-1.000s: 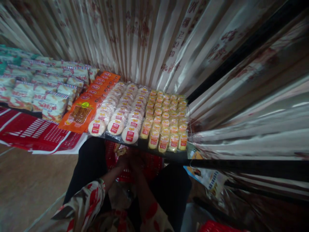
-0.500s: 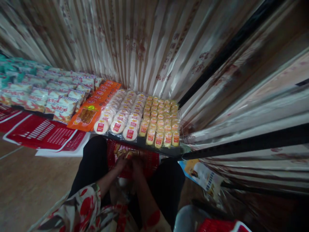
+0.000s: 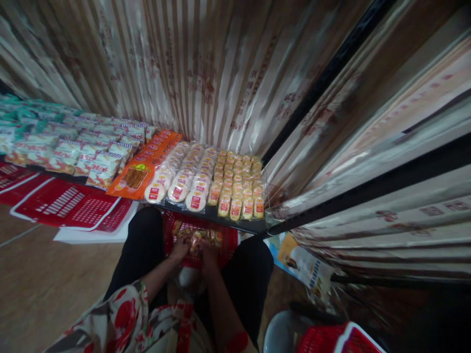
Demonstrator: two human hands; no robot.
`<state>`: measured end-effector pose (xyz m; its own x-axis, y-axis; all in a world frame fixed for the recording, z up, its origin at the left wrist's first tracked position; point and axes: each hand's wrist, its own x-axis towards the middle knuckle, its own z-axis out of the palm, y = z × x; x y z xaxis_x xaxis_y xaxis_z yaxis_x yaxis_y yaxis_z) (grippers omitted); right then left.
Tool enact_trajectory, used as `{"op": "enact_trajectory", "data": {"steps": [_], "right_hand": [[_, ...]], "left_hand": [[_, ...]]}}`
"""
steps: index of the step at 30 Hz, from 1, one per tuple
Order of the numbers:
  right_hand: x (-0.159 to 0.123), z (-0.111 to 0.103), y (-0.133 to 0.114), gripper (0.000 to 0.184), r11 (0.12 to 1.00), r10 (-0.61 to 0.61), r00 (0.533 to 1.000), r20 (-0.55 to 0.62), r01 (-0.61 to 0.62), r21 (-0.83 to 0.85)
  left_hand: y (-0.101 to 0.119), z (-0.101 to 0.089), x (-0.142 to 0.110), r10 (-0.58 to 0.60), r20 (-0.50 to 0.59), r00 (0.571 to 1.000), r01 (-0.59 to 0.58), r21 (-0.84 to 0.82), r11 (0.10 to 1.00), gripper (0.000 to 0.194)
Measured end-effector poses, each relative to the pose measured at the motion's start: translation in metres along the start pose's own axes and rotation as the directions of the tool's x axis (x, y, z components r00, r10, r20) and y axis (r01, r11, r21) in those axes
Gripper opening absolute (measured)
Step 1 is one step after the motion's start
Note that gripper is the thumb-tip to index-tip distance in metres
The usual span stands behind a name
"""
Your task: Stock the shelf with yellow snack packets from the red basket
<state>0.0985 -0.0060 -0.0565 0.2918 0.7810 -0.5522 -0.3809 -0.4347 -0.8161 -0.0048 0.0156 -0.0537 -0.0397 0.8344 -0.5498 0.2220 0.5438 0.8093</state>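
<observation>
A small yellow wrapped cake [image 3: 196, 240] with a red label is held between my two hands, low between my knees. The fingers of my left hand [image 3: 180, 247] pinch it from the left; those of my right hand [image 3: 208, 253] close on it from the right, partly in shadow. Beneath and beyond them is a red plastic basket [image 3: 232, 240] with several more wrapped cakes in it. Just above, on a dark shelf [image 3: 209, 214], rows of matching yellow wrapped cakes [image 3: 235, 208] stand beside rows of round white wrapped crackers [image 3: 196, 200].
An orange snack bag [image 3: 136, 174] and many white snack packets [image 3: 103, 166] line the shelf leftward. Red baskets [image 3: 66, 203] sit below it. Black poles [image 3: 368, 206] and a striped curtain [image 3: 221, 73] bound the right and back. Another red basket [image 3: 324, 338] is at lower right.
The view has shifted slightly. My hands have drawn a little apart and toward me, and the wrapped cake between them now shows clearly, as do more cakes in the basket.
</observation>
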Motion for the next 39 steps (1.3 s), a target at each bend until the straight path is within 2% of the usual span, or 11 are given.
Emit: {"op": "enact_trajectory", "data": {"steps": [6,12,15,18,22,27,33,39], "right_hand": [[-0.011,-0.007,-0.005,0.024,0.991,0.093,0.995,-0.04,-0.088,0.098],[-0.016,-0.008,-0.01,0.054,0.979,0.135,0.99,-0.052,-0.124,0.164],[-0.016,-0.005,-0.009,0.066,0.981,0.15,0.987,-0.062,-0.14,0.134],[-0.012,-0.006,-0.005,0.061,0.992,0.121,0.989,-0.08,-0.119,0.03],[-0.006,-0.012,0.005,0.045,0.997,0.022,0.997,-0.078,-0.028,-0.074],[-0.001,-0.016,0.01,0.038,0.998,-0.015,0.998,-0.066,0.011,-0.06],[-0.003,-0.016,0.008,0.038,0.999,0.012,0.998,-0.057,-0.014,-0.042],[-0.008,-0.012,0.007,0.046,0.999,-0.011,0.999,-0.036,0.013,0.035]], "left_hand": [[0.012,-0.01,-0.01,0.062,0.055,0.997,-0.062,0.001,0.998,0.031],[0.016,-0.011,-0.013,0.01,0.123,0.992,0.001,-0.086,0.996,0.033],[0.019,-0.015,-0.014,-0.005,0.141,0.99,0.022,-0.12,0.993,0.031],[0.022,-0.018,-0.015,-0.013,0.167,0.986,0.034,-0.121,0.992,0.03],[0.024,-0.022,-0.018,0.021,0.21,0.978,0.011,-0.151,0.989,0.024],[0.021,-0.024,-0.017,0.066,0.223,0.973,-0.016,-0.219,0.976,0.022],[0.019,-0.024,-0.015,-0.047,0.109,0.993,0.08,-0.322,0.943,0.032],[0.015,-0.022,-0.011,-0.079,0.093,0.993,0.114,-0.484,0.868,0.027]]}}
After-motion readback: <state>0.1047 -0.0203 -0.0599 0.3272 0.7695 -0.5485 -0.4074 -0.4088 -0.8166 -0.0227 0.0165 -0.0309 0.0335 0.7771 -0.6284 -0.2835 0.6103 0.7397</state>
